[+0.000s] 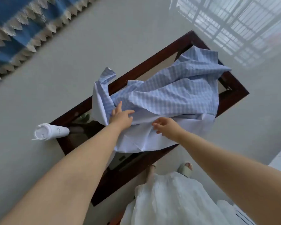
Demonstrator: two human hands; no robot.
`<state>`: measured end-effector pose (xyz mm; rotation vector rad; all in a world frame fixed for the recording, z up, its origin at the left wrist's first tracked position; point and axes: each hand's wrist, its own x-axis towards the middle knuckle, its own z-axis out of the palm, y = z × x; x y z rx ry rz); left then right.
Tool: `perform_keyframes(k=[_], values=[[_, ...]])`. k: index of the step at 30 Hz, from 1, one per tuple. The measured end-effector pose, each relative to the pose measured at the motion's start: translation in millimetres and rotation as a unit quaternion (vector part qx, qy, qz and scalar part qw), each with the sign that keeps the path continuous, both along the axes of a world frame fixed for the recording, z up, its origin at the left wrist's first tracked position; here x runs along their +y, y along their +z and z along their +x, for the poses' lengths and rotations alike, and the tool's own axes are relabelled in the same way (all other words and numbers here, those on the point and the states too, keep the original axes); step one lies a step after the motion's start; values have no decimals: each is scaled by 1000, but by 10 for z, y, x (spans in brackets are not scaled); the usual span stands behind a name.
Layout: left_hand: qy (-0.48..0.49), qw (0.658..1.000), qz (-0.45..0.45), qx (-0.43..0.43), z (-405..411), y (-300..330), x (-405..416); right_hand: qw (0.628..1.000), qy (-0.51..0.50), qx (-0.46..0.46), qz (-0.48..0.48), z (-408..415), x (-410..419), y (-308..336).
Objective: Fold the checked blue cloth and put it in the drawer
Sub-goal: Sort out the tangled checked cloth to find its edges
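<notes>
The checked blue cloth (172,93) lies rumpled across a dark wooden table with a glass top (234,93). Its pale underside is turned up along the near edge, and one corner hangs over the table's left side. My left hand (121,118) rests on the cloth at its left side, fingers spread. Just to the right, my right hand (166,128) hovers at the pale near edge with fingers loosely curled; I cannot see a firm grip. No drawer is in view.
A white lidded cup (50,131) stands at the table's left corner. A blue rug with a pale fringe (15,26) lies on the grey floor at the upper left. My white skirt (172,200) and a sandalled foot (186,168) are below the table.
</notes>
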<state>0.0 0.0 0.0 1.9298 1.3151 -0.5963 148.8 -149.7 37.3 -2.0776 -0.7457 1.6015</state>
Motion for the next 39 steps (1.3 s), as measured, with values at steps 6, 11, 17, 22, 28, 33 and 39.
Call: perform_keyframes(k=[6,11,17,22,28,33,39], values=[[-212,974,-29,80,343,-346,161,996,-51,-78,-5,116,-137,-203],[-140,988,55,-38,487,-280,119,975,-63,-215,7,352,-291,-128],[-125,945,96,-287,541,395,-341,924,96,-357,100,341,-175,166],[-122,933,145,-304,546,715,-756,928,-59,-340,142,513,-160,453],[-206,938,272,-58,261,583,-569,893,-197,-366,172,874,-907,839],[-286,904,315,-33,641,958,-826,901,-242,-358,42,1179,-1799,688],[-236,941,151,-189,1371,1487,-1859,876,-169,-449,51,1408,-2753,643]])
